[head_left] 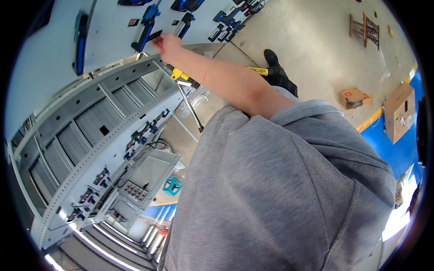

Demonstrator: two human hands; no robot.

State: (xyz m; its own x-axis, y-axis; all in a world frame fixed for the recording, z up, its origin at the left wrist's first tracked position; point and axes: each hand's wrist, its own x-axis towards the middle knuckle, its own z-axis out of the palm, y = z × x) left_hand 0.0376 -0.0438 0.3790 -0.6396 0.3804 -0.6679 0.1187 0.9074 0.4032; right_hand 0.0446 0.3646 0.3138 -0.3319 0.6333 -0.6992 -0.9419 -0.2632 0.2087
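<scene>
Blue clamp (145,28) on the grey panel (108,40): right hand (166,46) pinching its lower end, left hand's out of view.

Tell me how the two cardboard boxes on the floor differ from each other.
The small cardboard box lies on the bare concrete floor; the large cardboard box sits partly on the blue floor strip. The small cardboard box has red marks on its side, while the large cardboard box shows dark cut-out holes. Both are plain brown and lie far from the hand reaching toward the tool panel.

Two cardboard boxes (355,98), one wooden stool (364,28)
</scene>
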